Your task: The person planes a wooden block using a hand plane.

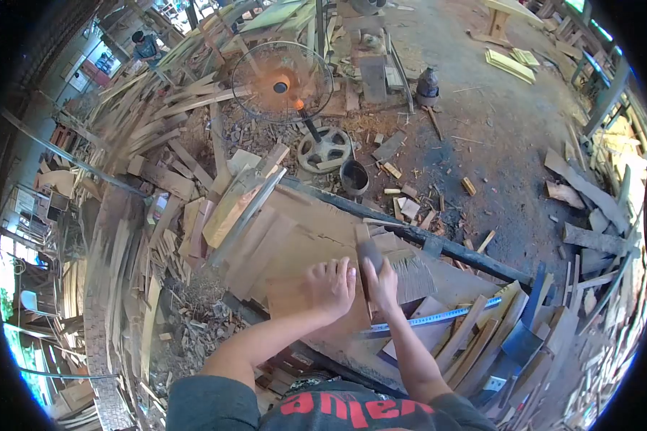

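Observation:
My left hand (332, 286) lies palm down on a brown wooden board (289, 296), its fingers stretched out. Just to its right, my right hand (382, 286) is closed round a dark grey-brown block (369, 253). The block rests over a narrow wooden strip (362, 234) that runs lengthwise beside the board. My fingers hide part of the block, and its exact kind does not show. Right of it are dark, ragged-edged sheets (413, 277) on the worktable (316, 214). A blue-and-white measuring tape (438, 317) stretches across the table near my right forearm.
A caged fan (282, 86) on a round spoked base (323, 149) stands beyond the table, with a metal pot (354, 177) beside it. Stacked planks (231, 215) rise at the left; boards (474, 337) lean at the right. Another person (146, 49) is far back left.

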The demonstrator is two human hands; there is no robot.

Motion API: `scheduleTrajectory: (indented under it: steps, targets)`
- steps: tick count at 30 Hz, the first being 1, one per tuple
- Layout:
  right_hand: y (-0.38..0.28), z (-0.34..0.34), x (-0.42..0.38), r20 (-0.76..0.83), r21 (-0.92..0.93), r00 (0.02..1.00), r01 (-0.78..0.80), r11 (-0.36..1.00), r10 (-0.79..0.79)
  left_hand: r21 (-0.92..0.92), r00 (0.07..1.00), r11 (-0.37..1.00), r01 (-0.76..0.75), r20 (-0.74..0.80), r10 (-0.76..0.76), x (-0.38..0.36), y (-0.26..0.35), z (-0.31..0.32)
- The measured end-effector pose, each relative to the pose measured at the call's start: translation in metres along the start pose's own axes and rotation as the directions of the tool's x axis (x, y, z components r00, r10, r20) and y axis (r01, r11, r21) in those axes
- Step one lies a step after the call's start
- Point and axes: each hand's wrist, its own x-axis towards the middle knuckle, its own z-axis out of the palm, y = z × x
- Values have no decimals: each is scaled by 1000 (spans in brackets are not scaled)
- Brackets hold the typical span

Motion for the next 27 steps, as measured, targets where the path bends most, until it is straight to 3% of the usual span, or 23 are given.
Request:
scheduleTrajectory:
  steps: [3,6,7,10,12,15,17,18,19,20,22,24,27]
  targets:
    - [15,-7,-18,33,2,999,11,1000,-11,9,1000,1000,1,9,-1,-1,-1,1]
    - [22,-42,-100,11,173,990,137,975,-141,1,1000,1000,14,15,-14,0,0,0]
    - [26,-49,-119,38,93,998,42,995,-46,3,1000,1000,12,16,-12,0,0,0]
    - [23,-32,-78,50,52,998,45,998,-48,-10,1000,1000,3,-15,-3,1,1,1]
    - [-4,-13,-24,34,-79,999,-6,997,8,4,998,1000,0,-58,0,-1,1,6]
    - [-4,-3,-5,-34,-52,998,52,997,-54,35,998,999,5,-66,-3,-1,1,4]
    - [23,-23,-42,83,-63,996,49,997,-43,-1,998,1000,10,-63,-10,-1,0,7]
    - [17,-42,-72,132,28,989,62,998,-65,-2,998,1000,20,-66,-20,2,0,5]
    - [29,-51,-99,165,93,986,-1,996,-14,-10,999,1000,29,-34,-29,2,2,1]
    - [23,-61,-117,198,42,978,-78,996,69,-17,999,999,38,2,-38,1,3,-1]
    - [11,-51,-104,107,75,994,5,997,-14,-16,999,999,37,-17,-38,-2,3,3]
    - [12,-26,-50,104,-113,994,-18,993,29,23,998,999,24,-55,-23,0,2,5]
    - [4,-2,-7,-14,-90,999,41,995,-43,-8,999,999,31,-34,-31,0,3,1]
